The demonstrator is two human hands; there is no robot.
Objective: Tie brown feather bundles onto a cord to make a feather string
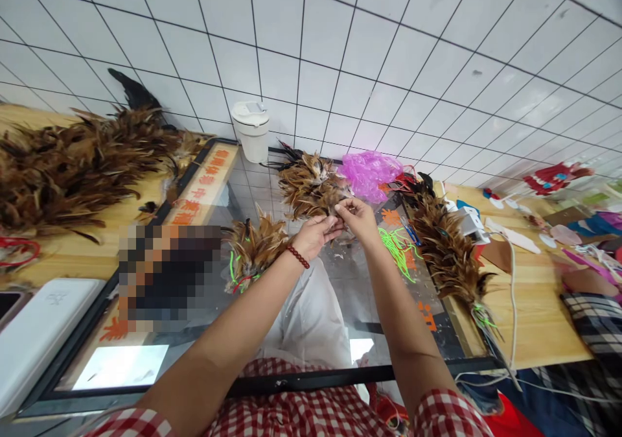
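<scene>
Close together over the glass tabletop [357, 294], my left hand [315, 235] and my right hand [358, 222] meet with fingertips pinched. Whatever is between them is too small to make out. Just beyond my fingers lies a bundle of brown feathers [308, 181] with dark tips at its far end. A smaller feather bunch [257, 239] rests left of my left hand, with green and red cord at its base. Loose bright green cords [396, 249] lie to the right of my right wrist, near a blue pen [411, 231]. A beaded bracelet [299, 257] circles my left wrist.
A large feather pile [72, 171] covers the left side. A white lidded bin [253, 132] and a purple plastic bag [372, 172] stand near the tiled wall. Rightward lie a long feather strand [442, 236], a white cable [513, 301] and a white box [471, 223].
</scene>
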